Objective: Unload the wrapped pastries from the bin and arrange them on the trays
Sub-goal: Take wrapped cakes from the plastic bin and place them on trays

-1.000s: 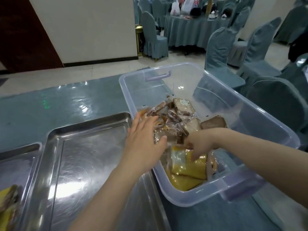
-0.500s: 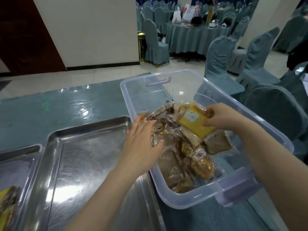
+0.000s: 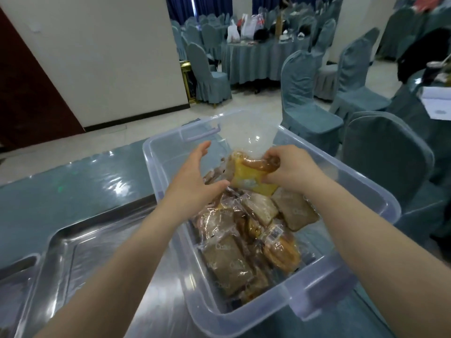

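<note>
Lifting a yellow wrapped pastry [image 3: 251,178] above the bin [image 3: 268,311], the right hand [image 3: 290,170] pinches its wrapper while the left hand [image 3: 195,181], fingers spread, holds nothing (thumb near the packet's edge). Unloading is under way; next, carry it left of the bin to the tray [image 3: 80,252]
</note>
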`<action>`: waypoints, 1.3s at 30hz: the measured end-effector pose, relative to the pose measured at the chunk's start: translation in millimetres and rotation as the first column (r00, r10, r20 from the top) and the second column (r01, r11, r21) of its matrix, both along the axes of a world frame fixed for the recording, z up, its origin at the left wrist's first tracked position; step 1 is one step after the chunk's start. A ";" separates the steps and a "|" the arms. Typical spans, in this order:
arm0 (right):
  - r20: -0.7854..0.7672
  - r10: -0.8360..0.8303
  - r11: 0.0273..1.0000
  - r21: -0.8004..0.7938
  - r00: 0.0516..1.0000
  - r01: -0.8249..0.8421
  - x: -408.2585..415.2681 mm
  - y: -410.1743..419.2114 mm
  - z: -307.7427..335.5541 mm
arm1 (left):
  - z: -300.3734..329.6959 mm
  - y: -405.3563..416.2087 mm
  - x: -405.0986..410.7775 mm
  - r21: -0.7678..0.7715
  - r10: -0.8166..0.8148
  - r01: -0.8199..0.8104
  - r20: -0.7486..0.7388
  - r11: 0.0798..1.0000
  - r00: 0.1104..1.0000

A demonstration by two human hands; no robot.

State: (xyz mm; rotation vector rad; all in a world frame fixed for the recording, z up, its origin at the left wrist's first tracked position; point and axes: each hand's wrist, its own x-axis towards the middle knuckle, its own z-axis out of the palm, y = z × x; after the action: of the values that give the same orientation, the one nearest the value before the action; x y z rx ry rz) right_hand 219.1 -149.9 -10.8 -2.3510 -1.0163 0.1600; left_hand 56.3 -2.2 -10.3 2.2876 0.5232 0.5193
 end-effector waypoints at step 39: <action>0.078 0.656 0.660 -0.540 0.751 -0.521 -11.0 121.0 -79.9 | -10.4 74.2 -107.4 -0.511 0.584 -0.331 0.486 0.793 0.650</action>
State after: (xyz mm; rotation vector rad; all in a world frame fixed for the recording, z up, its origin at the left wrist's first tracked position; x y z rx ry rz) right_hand 208.1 -28.9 -90.7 -2.4009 -2.0967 0.3987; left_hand -51.1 72.0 -20.6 1.4476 0.7934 1.2671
